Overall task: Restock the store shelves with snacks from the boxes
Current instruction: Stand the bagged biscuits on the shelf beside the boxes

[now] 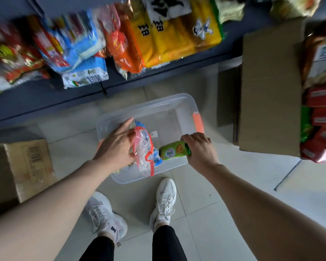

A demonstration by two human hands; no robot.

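Note:
A clear plastic bin (169,106) with orange handles stands on the tiled floor below me. Over its near half my left hand (117,146) holds a clear snack bag with red and blue edging (145,153); the index finger points straight ahead. My right hand (198,147) grips one end of a green snack pack (172,150) above the bin. The dark shelf (45,102) ahead carries rows of snack bags, blurred: yellow packs (169,38), orange ones (124,51), blue and white ones (77,44).
A cardboard box (23,166) sits on the floor at the left. A large open carton (269,87) at the right holds red and green packs (320,117). My two white shoes (164,202) stand just behind the bin.

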